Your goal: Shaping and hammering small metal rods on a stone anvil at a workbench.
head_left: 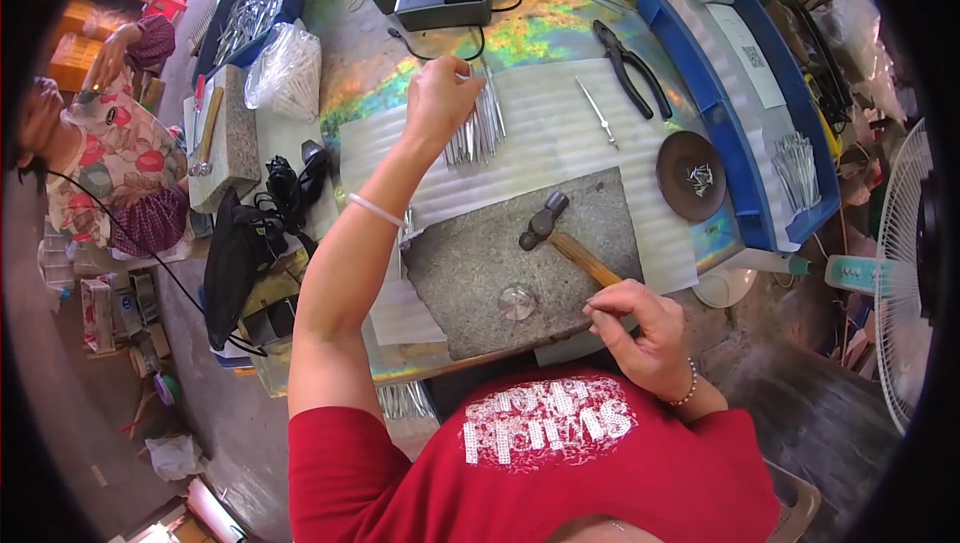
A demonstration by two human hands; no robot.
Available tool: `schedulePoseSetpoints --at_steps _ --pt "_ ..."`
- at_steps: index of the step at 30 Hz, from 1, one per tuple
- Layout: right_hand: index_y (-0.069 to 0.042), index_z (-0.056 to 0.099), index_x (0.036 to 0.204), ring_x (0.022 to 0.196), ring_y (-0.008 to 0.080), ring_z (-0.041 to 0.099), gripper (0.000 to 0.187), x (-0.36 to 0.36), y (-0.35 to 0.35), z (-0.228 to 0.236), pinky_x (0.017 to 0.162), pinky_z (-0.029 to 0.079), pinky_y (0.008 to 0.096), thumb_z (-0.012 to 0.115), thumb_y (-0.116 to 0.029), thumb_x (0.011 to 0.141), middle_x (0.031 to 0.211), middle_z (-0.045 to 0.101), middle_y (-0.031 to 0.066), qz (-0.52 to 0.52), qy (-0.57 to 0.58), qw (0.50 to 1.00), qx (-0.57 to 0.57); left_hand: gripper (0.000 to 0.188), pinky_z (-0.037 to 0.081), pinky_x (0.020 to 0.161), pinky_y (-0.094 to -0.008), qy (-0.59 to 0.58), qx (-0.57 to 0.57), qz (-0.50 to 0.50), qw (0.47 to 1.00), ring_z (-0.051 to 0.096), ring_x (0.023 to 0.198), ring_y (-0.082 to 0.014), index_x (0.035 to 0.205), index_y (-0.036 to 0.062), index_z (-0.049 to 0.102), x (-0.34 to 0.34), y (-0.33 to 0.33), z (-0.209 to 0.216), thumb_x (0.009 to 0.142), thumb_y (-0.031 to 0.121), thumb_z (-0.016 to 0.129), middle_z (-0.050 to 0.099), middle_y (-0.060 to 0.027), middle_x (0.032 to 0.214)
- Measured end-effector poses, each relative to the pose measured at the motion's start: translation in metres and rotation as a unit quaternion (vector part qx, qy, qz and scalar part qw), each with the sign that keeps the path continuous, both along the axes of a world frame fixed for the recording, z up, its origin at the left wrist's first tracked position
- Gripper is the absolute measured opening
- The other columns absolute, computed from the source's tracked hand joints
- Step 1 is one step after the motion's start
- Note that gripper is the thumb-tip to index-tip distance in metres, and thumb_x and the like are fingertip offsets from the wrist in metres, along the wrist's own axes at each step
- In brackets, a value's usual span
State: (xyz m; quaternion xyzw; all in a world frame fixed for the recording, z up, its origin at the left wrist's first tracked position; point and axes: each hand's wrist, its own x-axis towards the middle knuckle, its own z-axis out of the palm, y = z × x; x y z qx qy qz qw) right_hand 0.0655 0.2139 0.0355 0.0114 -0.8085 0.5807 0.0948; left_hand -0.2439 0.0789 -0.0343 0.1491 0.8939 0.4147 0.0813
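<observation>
My left hand (pixel 440 101) reaches over the far end of a bundle of thin silvery metal pieces (pixel 482 135) lying on white foam sheet. Its fingers are pinched together at the pieces; what they grip is hidden. Close to my body, my right hand (pixel 645 336) has thumb and forefinger pressed together, and anything between them is too small to make out. Just beyond it, a hammer (pixel 582 259) with a wooden handle rests on a grey stone slab (pixel 465 263). A clear round disc (pixel 517 303) sits on the slab's near part.
Black-handled pliers (pixel 632 68), a pointed metal piece (pixel 597 113) and a brown dish (pixel 690 175) of small metal pins lie on the right. Blue trays (pixel 722 158) flank the table. A fan (pixel 905 273) stands right; another person (pixel 115 153) sits left.
</observation>
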Motion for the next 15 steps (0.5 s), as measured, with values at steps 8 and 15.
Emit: schedulePoseSetpoints --at_steps 8,15 --pt "-0.001 0.056 0.103 0.085 0.0317 0.058 0.030 -0.013 0.000 -0.002 0.073 0.048 0.0392 0.065 -0.003 0.075 0.097 0.057 0.0156 -0.028 0.048 0.979 0.197 0.030 0.048 0.071 -0.0394 0.115 -0.086 0.016 0.989 0.062 0.079 -0.0303 0.099 0.0044 0.061 0.018 -0.016 0.009 0.076 0.022 0.067 0.065 -0.0138 0.080" --pt "0.000 0.046 0.118 0.096 0.0312 0.051 0.052 -0.025 -0.007 -0.007 0.083 0.042 0.0400 0.062 0.001 0.069 0.108 0.050 0.0161 0.018 -0.004 0.916 0.400 0.022 0.048 0.068 -0.0377 0.099 -0.094 0.052 0.989 0.062 0.075 -0.0302 0.095 0.0035 0.061 0.096 -0.123 0.018 0.074 0.013 0.062 0.063 -0.0133 0.077"
